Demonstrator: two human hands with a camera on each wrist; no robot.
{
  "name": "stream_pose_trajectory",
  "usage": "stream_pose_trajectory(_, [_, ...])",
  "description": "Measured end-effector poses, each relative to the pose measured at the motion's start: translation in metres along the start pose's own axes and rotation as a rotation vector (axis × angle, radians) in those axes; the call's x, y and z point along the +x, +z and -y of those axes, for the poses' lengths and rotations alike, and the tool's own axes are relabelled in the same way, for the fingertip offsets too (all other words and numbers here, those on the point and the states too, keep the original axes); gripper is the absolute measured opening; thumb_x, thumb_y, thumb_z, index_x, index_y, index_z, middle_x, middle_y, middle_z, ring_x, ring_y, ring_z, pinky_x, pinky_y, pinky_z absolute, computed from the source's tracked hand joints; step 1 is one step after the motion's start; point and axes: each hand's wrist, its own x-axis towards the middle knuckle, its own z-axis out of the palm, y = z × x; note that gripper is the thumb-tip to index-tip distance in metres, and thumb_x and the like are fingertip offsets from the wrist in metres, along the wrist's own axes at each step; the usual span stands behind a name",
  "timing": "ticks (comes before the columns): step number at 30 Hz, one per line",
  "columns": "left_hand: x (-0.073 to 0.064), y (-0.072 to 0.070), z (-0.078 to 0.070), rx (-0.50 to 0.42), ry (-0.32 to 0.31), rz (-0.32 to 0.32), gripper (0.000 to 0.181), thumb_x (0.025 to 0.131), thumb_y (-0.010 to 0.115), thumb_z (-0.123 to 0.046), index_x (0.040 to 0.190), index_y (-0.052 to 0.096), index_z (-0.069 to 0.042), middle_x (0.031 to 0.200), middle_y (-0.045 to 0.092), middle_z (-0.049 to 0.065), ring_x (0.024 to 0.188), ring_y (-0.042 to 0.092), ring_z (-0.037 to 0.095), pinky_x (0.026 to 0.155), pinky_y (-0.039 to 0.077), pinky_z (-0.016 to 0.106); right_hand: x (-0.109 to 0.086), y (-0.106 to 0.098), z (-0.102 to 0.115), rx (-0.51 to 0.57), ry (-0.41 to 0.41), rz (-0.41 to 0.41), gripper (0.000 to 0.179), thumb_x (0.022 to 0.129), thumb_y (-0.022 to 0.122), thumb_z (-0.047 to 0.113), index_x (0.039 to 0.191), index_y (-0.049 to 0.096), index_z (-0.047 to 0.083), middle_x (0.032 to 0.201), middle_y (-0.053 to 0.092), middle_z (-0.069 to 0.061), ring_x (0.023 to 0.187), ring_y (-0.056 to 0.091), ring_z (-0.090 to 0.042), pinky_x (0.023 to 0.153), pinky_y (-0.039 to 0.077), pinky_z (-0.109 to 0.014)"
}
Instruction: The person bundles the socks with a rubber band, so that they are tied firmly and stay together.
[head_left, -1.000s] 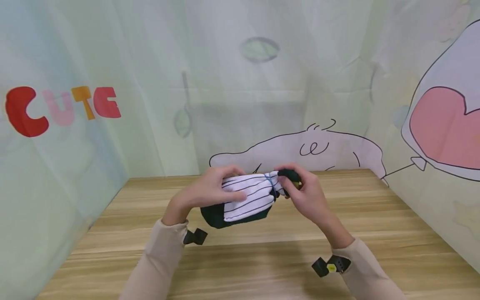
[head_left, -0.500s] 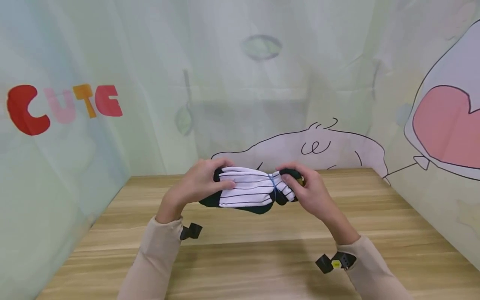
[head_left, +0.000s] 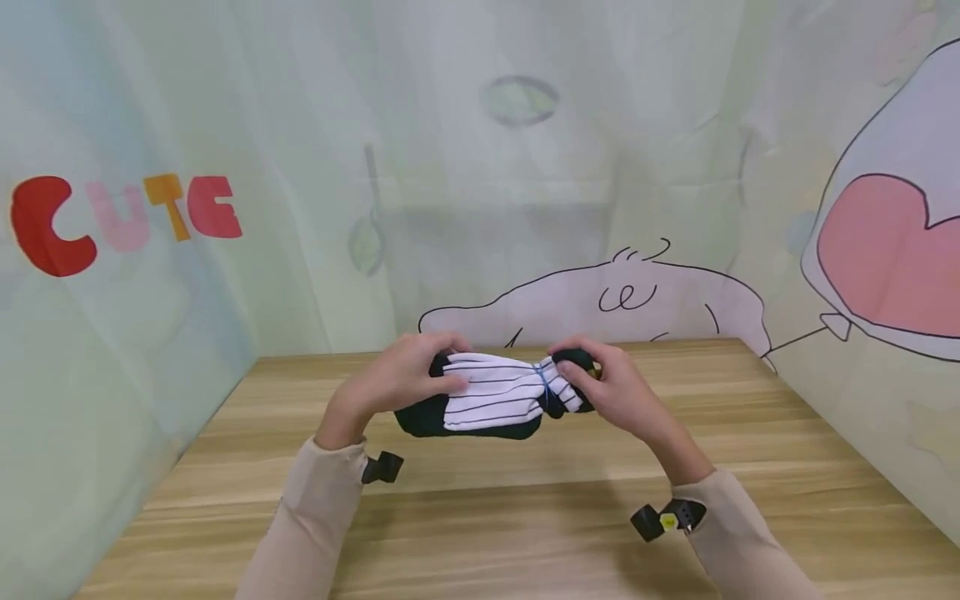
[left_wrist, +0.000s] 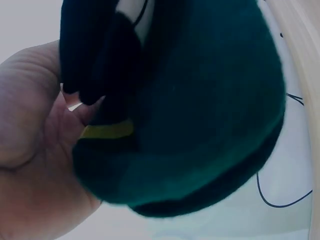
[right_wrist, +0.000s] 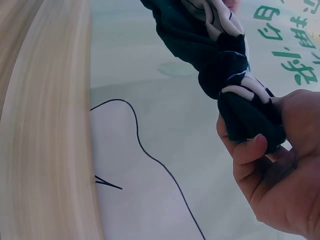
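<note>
A bundled pair of socks, dark green with white, black-striped panels, is held sideways above the table. A thin blue band cinches it near its right end. At the wide end, my left hand grips it, thumb on the striped front and fingers over the top. The left wrist view shows rounded dark green fabric beside that palm, with a yellow stripe. My right hand pinches the short gathered end past the band. In the right wrist view, its fingers curl round the dark green tip.
The wood-grain table spreads beneath both hands. Printed cloth walls close in the back and both sides, with coloured letters at left and a balloon drawing at right. Wrist cameras sit on both sleeves.
The socks were tilted a second ago, then rose and levelled, and are now slightly lower. My left hand has shifted a little left along the bundle; my right hand keeps hold of the gathered end.
</note>
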Motion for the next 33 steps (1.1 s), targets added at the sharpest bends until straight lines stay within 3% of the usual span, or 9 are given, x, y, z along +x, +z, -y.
stream_pose_trajectory(6, [0.006,0.006,0.009,-0.026,-0.03,0.034,0.035,0.091,0.075,-0.022,0.122,0.066,-0.007,0.102,0.071,0.004,0.097,0.066,0.018,0.089,0.05,0.041,0.004,-0.002,-0.014,-0.047,0.037,-0.019,0.022,0.102,0.06,0.019,0.123,0.066,0.014,0.108,0.063,-0.014,0.071,0.062,-0.022,0.052,0.053,-0.03])
stream_pose_trajectory(9, [0.009,0.01,0.013,-0.044,-0.04,0.038,0.036,0.091,0.075,-0.021,0.122,0.064,-0.008,0.101,0.072,0.004,0.096,0.066,0.018,0.089,0.05,0.041,0.005,-0.004,-0.019,-0.084,0.025,-0.033,0.022,0.101,0.061,0.019,0.122,0.067,0.015,0.11,0.065,-0.013,0.076,0.062,-0.021,0.057,0.054,-0.03])
stream_pose_trajectory(14, [0.014,0.017,0.019,-0.085,-0.042,0.054,0.033,0.093,0.073,-0.018,0.123,0.061,-0.011,0.103,0.072,0.006,0.098,0.068,0.02,0.089,0.051,0.043,0.005,-0.005,-0.026,-0.155,0.033,-0.057,0.022,0.099,0.065,0.02,0.12,0.068,0.015,0.118,0.067,-0.011,0.1,0.065,-0.03,0.074,0.057,-0.039])
stream_pose_trajectory(19, [0.015,0.026,0.025,-0.112,-0.058,0.116,0.025,0.095,0.071,-0.016,0.118,0.062,-0.016,0.108,0.072,0.008,0.1,0.067,0.021,0.089,0.051,0.045,0.006,-0.005,-0.036,-0.22,0.06,-0.027,0.022,0.098,0.066,0.02,0.119,0.07,0.013,0.125,0.067,-0.011,0.121,0.058,-0.043,0.09,0.051,-0.055])
stream_pose_trajectory(25, [0.018,0.04,0.032,-0.083,-0.062,0.169,0.023,0.094,0.071,-0.013,0.115,0.063,-0.016,0.113,0.07,0.008,0.102,0.067,0.021,0.088,0.052,0.043,0.009,-0.001,-0.05,-0.214,0.097,0.027,0.022,0.098,0.065,0.016,0.12,0.069,0.012,0.13,0.063,-0.016,0.122,0.055,-0.049,0.086,0.054,-0.052])
stream_pose_trajectory(31, [0.02,0.049,0.034,-0.028,-0.056,0.196,0.02,0.094,0.07,-0.01,0.112,0.063,-0.015,0.112,0.071,0.011,0.102,0.068,0.023,0.091,0.051,0.046,0.009,0.004,-0.06,-0.23,0.108,0.038,0.022,0.097,0.066,0.012,0.118,0.068,0.009,0.13,0.063,-0.017,0.121,0.056,-0.051,0.094,0.049,-0.057])
stream_pose_trajectory(33, [0.021,0.053,0.034,-0.008,-0.062,0.206,0.02,0.094,0.07,-0.01,0.112,0.064,-0.015,0.112,0.071,0.012,0.103,0.068,0.024,0.092,0.051,0.047,0.009,0.005,-0.064,-0.22,0.126,0.043,0.022,0.097,0.066,0.012,0.118,0.068,0.008,0.13,0.063,-0.018,0.121,0.056,-0.05,0.084,0.054,-0.054])
